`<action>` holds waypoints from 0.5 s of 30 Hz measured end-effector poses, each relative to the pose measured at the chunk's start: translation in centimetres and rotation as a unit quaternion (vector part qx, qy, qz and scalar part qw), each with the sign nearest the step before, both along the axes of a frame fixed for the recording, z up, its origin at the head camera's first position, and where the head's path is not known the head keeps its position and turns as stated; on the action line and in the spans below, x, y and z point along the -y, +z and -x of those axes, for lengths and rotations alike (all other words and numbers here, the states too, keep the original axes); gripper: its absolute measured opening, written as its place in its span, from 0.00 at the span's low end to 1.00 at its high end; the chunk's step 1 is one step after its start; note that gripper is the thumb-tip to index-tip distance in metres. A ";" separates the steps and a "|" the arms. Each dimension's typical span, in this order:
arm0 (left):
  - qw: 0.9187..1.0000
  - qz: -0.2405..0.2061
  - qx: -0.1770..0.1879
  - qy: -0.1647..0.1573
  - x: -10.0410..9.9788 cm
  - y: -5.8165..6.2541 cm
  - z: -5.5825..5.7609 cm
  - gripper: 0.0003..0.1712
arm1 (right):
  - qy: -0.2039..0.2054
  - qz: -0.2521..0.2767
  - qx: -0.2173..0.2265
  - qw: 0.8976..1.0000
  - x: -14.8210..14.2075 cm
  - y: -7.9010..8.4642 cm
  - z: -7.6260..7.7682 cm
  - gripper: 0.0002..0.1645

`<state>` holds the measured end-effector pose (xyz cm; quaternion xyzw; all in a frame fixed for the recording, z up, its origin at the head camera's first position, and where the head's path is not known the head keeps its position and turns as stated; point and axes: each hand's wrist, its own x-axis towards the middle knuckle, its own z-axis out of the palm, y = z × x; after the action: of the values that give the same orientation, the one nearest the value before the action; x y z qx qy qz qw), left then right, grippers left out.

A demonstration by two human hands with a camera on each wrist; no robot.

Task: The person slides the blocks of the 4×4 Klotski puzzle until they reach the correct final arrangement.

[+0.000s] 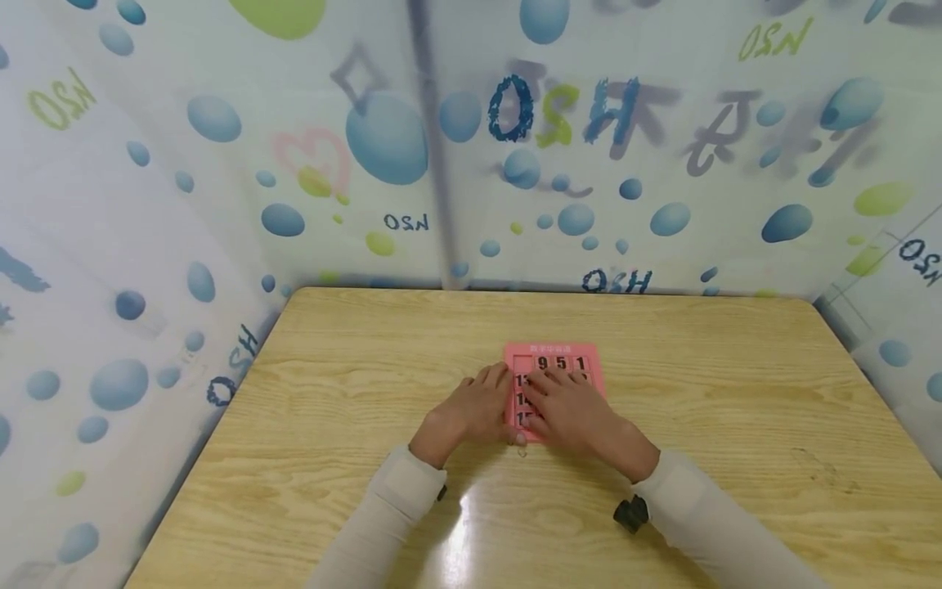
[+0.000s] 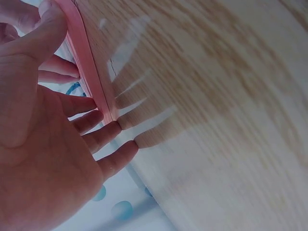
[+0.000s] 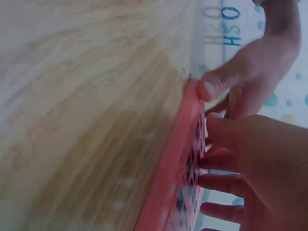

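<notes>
I see the pink number puzzle on the table, the left hand's grip relaxed along its left side, thumb at the near corner, and the right hand's grip unclenched, fingertips on the tiles. I'd brace the frame and slide each tile squarely, pressing lightly, toward the far-left gap. The far row reads 9, 5, 1; the frame's heading is too small for me; the backdrop reads OSH.

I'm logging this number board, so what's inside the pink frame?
In the pink frame lie number tiles: 9, 5 and 1 are readable along the far row, and left-column tiles show partly. The right hand covers most others, hiding those numbers.
</notes>
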<state>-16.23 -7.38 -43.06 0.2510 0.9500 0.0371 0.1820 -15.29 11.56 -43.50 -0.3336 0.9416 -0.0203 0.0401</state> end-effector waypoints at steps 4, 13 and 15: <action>1.000 -0.010 0.005 0.006 0.1 0.0 0.0 0.63 | -0.029 0.010 -0.016 0.999 -0.6 -0.1 0.5 0.30; 1.000 -0.006 0.008 0.003 0.0 0.2 -0.1 0.62 | -0.057 0.025 -0.015 0.998 -0.3 -1.0 1.6 0.32; 1.000 -0.003 0.009 0.002 0.0 0.2 -0.1 0.62 | -0.059 0.030 -0.011 0.998 0.2 -1.1 1.6 0.32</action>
<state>-16.16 -7.35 -42.86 0.2496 0.9486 0.0427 0.1900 -16.93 11.38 -44.63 -0.2791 0.9589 -0.0472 0.0182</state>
